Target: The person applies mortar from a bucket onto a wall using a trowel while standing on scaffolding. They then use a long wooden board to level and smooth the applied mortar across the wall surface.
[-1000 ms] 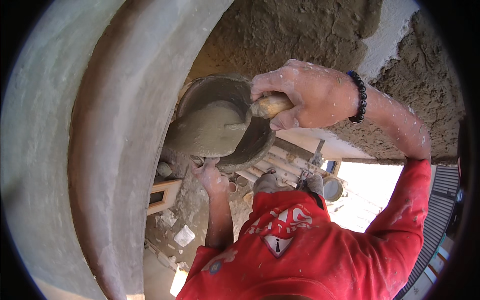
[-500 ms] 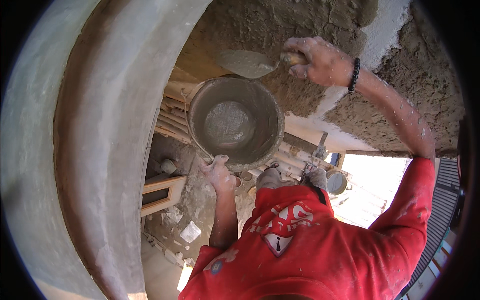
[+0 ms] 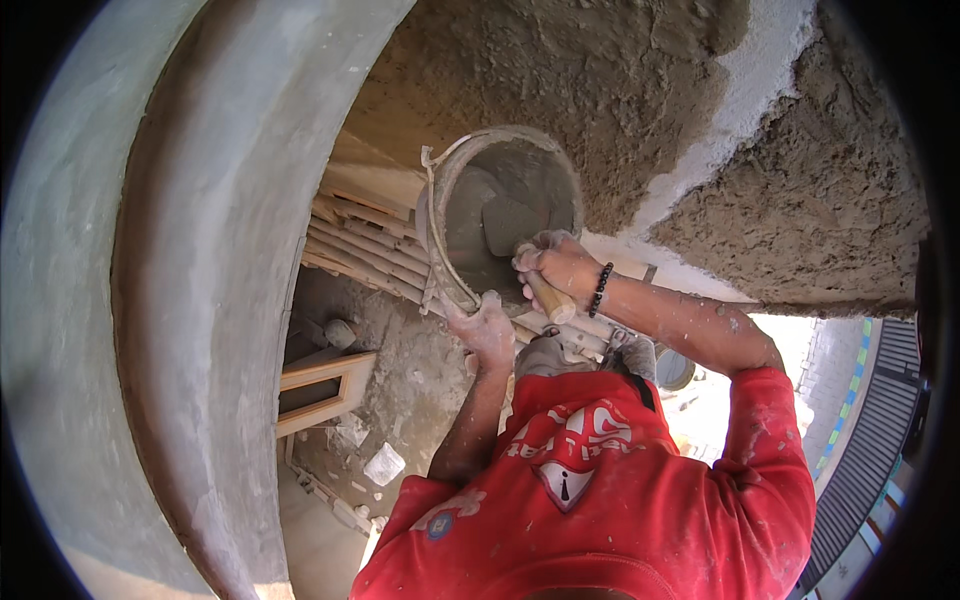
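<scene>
My right hand (image 3: 560, 268) is closed on the wooden handle of a trowel (image 3: 550, 298), whose blade (image 3: 510, 222) is dipped inside a bucket coated in grey mortar (image 3: 500, 155). The bucket is tilted and holds wet mortar. At its lower-left edge, my left hand (image 3: 483, 328) grips the rim or carrying handle; which of these the fingertips hold is hard to tell. Both hands and forearms are spattered with mortar, and below them is the front of my red shirt (image 3: 590, 500).
A smooth curved grey surface (image 3: 220, 300) fills the left; rough mortar (image 3: 800, 200) with a pale strip covers the upper right. Wooden poles (image 3: 365, 250) lie below the bucket. Lower down are a wooden frame (image 3: 325, 385), another bucket (image 3: 676, 372) and rubble (image 3: 383, 463).
The mortar-laden trowel was lifted out toward the upper right and now sits back in the bucket, without that load. The bucket has shifted up and right and is more tilted.
</scene>
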Tool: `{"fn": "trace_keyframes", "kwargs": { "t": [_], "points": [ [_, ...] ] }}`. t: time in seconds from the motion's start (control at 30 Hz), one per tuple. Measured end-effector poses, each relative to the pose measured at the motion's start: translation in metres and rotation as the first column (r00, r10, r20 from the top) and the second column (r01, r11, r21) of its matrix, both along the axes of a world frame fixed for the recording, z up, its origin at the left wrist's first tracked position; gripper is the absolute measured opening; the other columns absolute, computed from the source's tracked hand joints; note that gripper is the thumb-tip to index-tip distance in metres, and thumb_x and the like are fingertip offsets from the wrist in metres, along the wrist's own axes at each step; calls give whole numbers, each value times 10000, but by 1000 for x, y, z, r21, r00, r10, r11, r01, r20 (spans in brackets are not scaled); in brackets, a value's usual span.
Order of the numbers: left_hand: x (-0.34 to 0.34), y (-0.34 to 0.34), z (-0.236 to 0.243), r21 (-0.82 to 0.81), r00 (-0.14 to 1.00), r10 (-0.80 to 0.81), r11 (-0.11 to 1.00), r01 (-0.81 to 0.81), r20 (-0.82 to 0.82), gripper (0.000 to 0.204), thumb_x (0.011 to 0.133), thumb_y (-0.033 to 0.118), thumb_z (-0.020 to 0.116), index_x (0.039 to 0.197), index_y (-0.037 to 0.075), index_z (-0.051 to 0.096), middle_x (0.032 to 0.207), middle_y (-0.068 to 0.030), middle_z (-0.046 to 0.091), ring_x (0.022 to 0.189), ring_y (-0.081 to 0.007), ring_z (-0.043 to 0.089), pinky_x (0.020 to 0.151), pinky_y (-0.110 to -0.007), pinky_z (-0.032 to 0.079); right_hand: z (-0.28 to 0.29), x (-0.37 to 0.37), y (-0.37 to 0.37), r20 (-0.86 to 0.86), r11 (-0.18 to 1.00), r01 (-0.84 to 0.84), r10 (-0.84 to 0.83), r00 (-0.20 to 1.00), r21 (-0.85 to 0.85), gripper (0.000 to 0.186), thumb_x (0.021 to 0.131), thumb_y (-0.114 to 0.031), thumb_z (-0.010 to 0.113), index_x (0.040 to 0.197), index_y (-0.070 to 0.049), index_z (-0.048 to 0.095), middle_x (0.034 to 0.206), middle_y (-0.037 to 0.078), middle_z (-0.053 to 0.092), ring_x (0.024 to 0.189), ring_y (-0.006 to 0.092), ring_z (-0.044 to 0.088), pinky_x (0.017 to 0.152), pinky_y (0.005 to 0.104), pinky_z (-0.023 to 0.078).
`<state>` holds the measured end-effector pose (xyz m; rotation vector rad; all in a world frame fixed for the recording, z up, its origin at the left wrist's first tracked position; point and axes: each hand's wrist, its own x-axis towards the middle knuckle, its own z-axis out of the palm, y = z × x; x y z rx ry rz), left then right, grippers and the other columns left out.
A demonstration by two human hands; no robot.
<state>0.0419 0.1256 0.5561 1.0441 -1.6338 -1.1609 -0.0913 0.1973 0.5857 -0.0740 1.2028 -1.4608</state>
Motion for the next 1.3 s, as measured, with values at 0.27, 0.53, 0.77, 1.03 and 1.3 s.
{"fn": "trace_keyframes", "kwargs": {
  "t": [0.27, 0.53, 0.77, 1.03, 1.3],
  "points": [
    [9, -35, 19, 130, 962, -133, 977, 168, -239, 615, 687, -42, 534, 1273, -101, 358, 1158, -151, 517, 1008, -224, 510, 915, -297, 399, -1, -15, -9, -962, 885, -383, 266, -53, 266, 378, 762, -76, 566, 1097, 45, 440, 874, 256, 609, 839, 369, 629, 685, 440, 516],
    [19, -51, 44, 87, 931, -279, 948, 306, -235, 560, 653, -65, 513, 1210, -48, 449, 1103, -90, 553, 961, -169, 528, 884, -261, 411, 54, -60, 25, -668, 718, -269, 351, -656, 642, 388, 829, -88, 473, 1201, 16, 435, 950, 227, 588, 835, 360, 640, 678, 428, 547],
    [7, -44, 33, 192, 924, -282, 922, 336, -259, 565, 637, -79, 491, 1200, -53, 465, 1083, -91, 561, 963, -175, 538, 883, -258, 413, 22, -50, 37, -625, 704, -196, 423, -656, 683, 362, 842, -113, 466, 1184, 6, 481, 966, 186, 606, 917, 322, 636, 679, 408, 552],
    [-2, -29, 27, 223, 924, -265, 917, 330, -277, 627, 630, -74, 504, 1250, -1, 446, 1093, -64, 556, 941, -162, 535, 834, -258, 436, 29, -52, 36, -727, 788, -153, 450, -519, 597, 301, 828, -118, 479, 1100, 3, 521, 935, 186, 621, 902, 314, 634, 677, 422, 543],
    [-1, -37, 18, 181, 944, -264, 937, 300, -200, 638, 617, -83, 488, 1249, -11, 442, 1092, -73, 551, 950, -164, 533, 839, -248, 429, -4, -51, 51, -726, 716, -295, 415, -549, 632, 300, 832, -132, 478, 1070, 48, 508, 975, 222, 599, 974, 336, 605, 767, 447, 515]
  ]
}}
